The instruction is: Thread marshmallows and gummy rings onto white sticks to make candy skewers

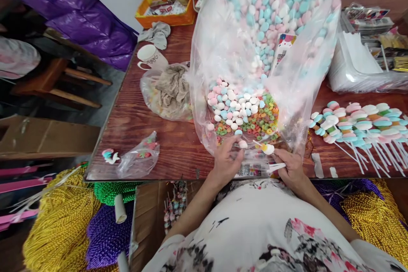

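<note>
My left hand (227, 160) has its thumb and fingertips curled around a small pink-and-white marshmallow (242, 144). To the right, my right hand (291, 166) is closed on a white stick (257, 143) threaded with an orange ring and a white marshmallow (268, 149). Several bare white sticks (276, 167) jut from the same hand. Just beyond both hands, a large clear plastic bag (204, 59) lies open, with loose pink, white and blue marshmallows (236, 104) and colourful gummy rings (264, 114) in its mouth.
Finished-looking candy skewers (363, 123) lie in a row at right, below a clear plastic tub (353, 66). A mug (151, 56), a bag with a crumpled cloth (172, 85) and an orange tray (167, 19) stand left. Bead strands (60, 221) hang below the table edge.
</note>
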Motion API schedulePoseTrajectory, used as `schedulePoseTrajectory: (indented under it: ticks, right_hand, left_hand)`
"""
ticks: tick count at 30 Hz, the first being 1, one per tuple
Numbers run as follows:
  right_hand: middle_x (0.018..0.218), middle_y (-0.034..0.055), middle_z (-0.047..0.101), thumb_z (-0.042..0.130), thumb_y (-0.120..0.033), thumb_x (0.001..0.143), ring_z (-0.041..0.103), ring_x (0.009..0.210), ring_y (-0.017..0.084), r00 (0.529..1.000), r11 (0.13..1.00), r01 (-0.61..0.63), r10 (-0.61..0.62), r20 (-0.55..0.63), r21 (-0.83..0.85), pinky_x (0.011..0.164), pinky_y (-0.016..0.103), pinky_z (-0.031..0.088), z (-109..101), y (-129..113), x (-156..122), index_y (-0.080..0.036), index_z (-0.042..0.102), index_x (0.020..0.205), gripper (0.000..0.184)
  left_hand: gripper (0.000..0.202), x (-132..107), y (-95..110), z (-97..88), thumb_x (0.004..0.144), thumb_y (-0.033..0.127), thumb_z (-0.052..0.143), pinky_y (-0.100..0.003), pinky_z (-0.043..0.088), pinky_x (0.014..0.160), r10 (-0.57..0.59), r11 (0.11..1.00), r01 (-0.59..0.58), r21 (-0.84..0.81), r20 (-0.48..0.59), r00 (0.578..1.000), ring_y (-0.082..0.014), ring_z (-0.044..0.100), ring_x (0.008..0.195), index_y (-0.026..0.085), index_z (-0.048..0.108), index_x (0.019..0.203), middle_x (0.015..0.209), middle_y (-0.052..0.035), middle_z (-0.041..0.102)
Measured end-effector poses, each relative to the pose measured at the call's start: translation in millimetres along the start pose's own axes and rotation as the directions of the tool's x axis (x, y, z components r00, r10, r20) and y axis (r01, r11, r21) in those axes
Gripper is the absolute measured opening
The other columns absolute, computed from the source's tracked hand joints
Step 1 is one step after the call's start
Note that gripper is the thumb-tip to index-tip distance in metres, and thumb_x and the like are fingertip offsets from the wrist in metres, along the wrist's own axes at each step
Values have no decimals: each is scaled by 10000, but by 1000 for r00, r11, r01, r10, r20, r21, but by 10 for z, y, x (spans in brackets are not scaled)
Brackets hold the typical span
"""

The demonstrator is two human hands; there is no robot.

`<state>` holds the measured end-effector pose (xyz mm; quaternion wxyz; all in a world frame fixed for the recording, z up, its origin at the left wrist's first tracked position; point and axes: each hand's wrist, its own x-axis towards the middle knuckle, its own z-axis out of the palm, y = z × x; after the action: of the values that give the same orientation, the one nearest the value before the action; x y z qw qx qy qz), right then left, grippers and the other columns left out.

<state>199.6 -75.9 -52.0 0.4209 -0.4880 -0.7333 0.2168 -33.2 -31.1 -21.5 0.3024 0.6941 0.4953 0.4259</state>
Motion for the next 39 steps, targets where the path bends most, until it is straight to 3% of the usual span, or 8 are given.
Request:
schedulePoseTrajectory:
  ticks: [3,6,9,13,22,29,34,39]
  right_hand:
    - [934,79,750,495,-97,853,718,781,213,998,999,52,-52,41,-7,699,341,601,9,-33,-15,-198,617,1189,372]
    - [968,92,741,491,-77,825,712,828,228,993,998,41,-35,114,-49,740,359,598,9,-85,11,-194,602,1206,413]
    - [930,96,735,482,-70,805,705,805,234,989,994,23,-7,149,-105,729,359,588,-22,-130,51,-175,610,1186,416]
    - [887,84,729,502,-82,795,690,760,223,986,990,6,18,166,-140,689,330,566,-75,-158,69,-180,617,1192,424]
    - [892,78,751,494,-63,705,708,789,236,986,967,-41,80,147,-253,744,346,575,-43,-128,66,-190,678,1105,457]
    - [929,89,743,498,-71,770,716,805,226,991,991,7,11,134,-131,744,342,588,-44,-172,45,-180,636,1146,416]
    - [905,81,735,469,-56,773,710,776,219,991,990,15,4,132,-137,696,331,578,-34,-196,82,-183,609,1149,421]
    - [891,87,731,451,-60,796,704,761,217,992,991,30,-14,123,-128,669,325,562,-31,-230,131,-168,602,1145,395]
  left_hand:
    - [368,51,58,1,801,243,713,-280,593,726,-172,944,150,-295,-48,984,-175,659,927,225,667,1166,1049,-71,648]
    - [243,127,142,18,763,223,758,-281,597,748,-166,908,139,-396,-34,986,-178,656,954,221,749,1006,1035,-70,637]
    - [241,186,203,40,759,178,759,-294,598,796,-160,875,129,-466,-27,987,-172,665,979,245,762,991,1059,-64,659]
    - [207,218,242,49,750,171,771,-324,583,883,-226,852,189,-488,-17,974,-190,665,1046,234,771,947,1087,-75,692]
    - [200,171,250,5,759,241,781,-343,590,877,-279,823,242,-514,5,960,-202,671,1033,248,781,959,1095,-69,697]
    - [368,206,141,33,649,252,866,-286,584,771,-466,613,366,-700,54,883,-150,678,865,251,769,1003,983,-31,729]
    - [333,265,197,12,571,230,906,-292,574,829,-436,605,310,-733,21,900,-160,670,928,249,791,882,1031,-29,711]
    - [321,254,175,23,624,235,883,-352,585,870,-366,664,241,-708,-27,930,-184,685,951,267,782,928,1043,-30,718]
